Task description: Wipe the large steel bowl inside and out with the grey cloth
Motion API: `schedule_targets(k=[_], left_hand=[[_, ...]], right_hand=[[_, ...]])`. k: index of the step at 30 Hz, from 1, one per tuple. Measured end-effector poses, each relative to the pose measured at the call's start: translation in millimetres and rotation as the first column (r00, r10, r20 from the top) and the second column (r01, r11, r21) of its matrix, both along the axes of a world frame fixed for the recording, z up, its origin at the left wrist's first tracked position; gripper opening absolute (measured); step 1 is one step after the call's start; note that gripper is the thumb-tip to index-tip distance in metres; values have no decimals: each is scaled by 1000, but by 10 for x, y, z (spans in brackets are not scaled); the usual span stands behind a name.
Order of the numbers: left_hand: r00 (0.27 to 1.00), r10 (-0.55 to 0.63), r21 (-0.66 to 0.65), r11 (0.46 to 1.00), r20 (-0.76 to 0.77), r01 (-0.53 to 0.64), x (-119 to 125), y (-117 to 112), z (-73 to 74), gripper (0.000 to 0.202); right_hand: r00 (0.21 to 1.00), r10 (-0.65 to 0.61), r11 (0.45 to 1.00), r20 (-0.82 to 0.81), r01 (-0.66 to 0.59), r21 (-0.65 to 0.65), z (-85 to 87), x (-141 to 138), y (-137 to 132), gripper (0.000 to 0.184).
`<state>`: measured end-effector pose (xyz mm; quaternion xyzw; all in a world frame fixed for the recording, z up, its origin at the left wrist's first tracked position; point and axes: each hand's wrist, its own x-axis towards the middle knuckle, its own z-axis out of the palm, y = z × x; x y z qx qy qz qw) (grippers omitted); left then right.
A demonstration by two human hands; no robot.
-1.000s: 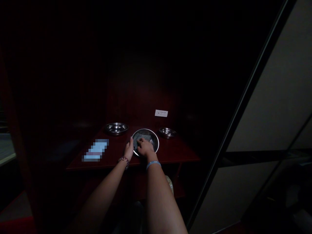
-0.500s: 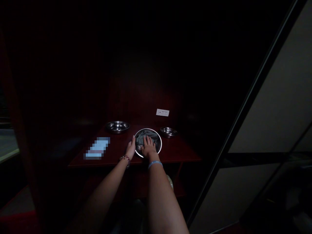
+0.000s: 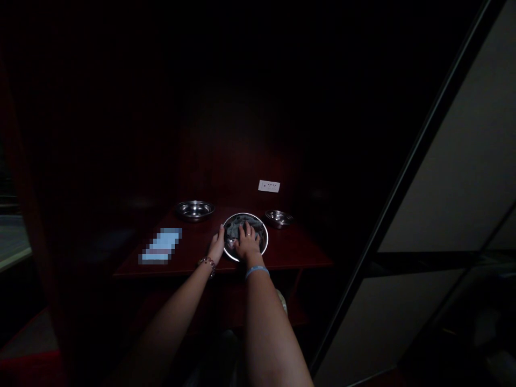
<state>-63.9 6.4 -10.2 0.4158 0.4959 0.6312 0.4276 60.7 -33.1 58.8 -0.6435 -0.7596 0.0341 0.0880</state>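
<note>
A steel bowl (image 3: 263,232) sits near the front of a dark red table (image 3: 290,250), with a grey cloth (image 3: 236,224) lying inside it. My right hand (image 3: 246,243) lies flat on the cloth, fingers spread, pressing it into the bowl. My left hand (image 3: 216,246) rests against the bowl's left rim with its fingers together, steadying it. A beaded bracelet is on my left wrist and a pale blue band on my right.
A second steel bowl (image 3: 194,209) stands at the back left and a smaller one (image 3: 278,217) at the back right. A pale blurred flat item (image 3: 160,245) lies on the table's left. A white socket plate (image 3: 268,186) is on the back wall. A dark frame slants at right.
The bowl and both hands shifted slightly right and farther back. My right hand went from bunched on the cloth to spread flat over it.
</note>
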Motion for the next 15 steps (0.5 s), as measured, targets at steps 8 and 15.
schedule_targets(k=[8, 15], left_hand=[[999, -3, -36, 999, 38, 4, -5, 5, -25, 72], [1000, -18, -25, 1000, -8, 18, -25, 23, -60, 91]], right_hand=[[999, -34, 997, -39, 36, 63, 97, -30, -32, 66], [979, -91, 995, -184, 96, 17, 193, -20, 1, 57]])
